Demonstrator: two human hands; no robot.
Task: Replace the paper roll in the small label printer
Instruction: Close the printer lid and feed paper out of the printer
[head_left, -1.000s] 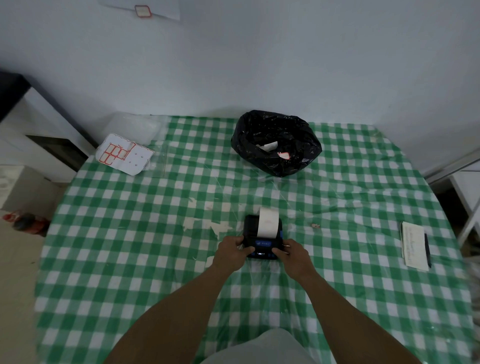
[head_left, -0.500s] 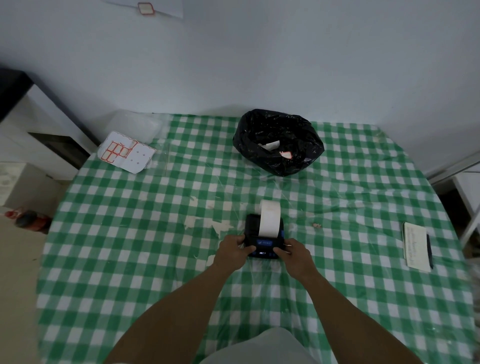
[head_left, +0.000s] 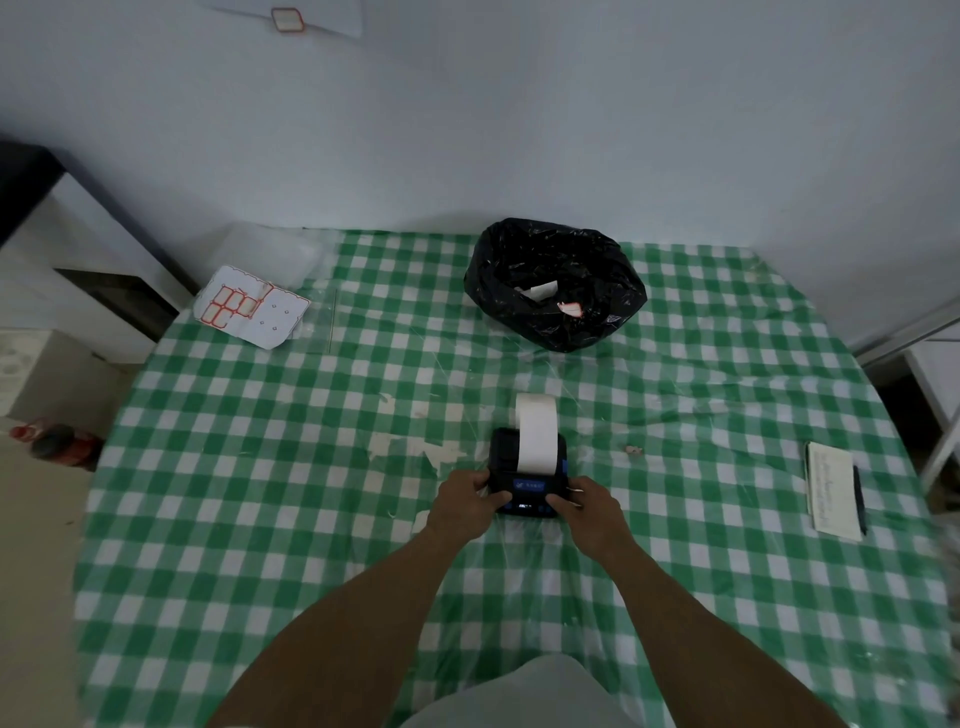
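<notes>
I see the small black label printer (head_left: 527, 475) sitting on the tabletop (head_left: 260, 493) just right of the middle of the frame, and both of my hands are on it. My left hand (head_left: 465, 501) wraps the printer's left near corner, fingers curled around the side and thumb lying on the front face. My right hand (head_left: 589, 506) clamps the right near corner the same way, fingers closed against the casing. A white paper strip (head_left: 536, 434) rises out of the printer's top and curls away toward the upper part of the frame; the roll itself I cannot make out under it. A blue panel shows on the printer's front between my thumbs.

The tabletop wears a green and white checked cloth under a clear plastic sheet. Above the printer, well apart from it, a black plastic bag (head_left: 556, 283) sits open with scraps of white paper inside. At the upper left of the cloth lies a sheet of red-bordered labels (head_left: 249, 306). At the right edge of the frame a white notepad (head_left: 831, 491) lies flat with a dark pen (head_left: 860, 499) just beside it. A few torn white bits lie on the cloth just left of the printer. On the floor at far left a dark bottle (head_left: 57, 441) with a red label lies on its side.
</notes>
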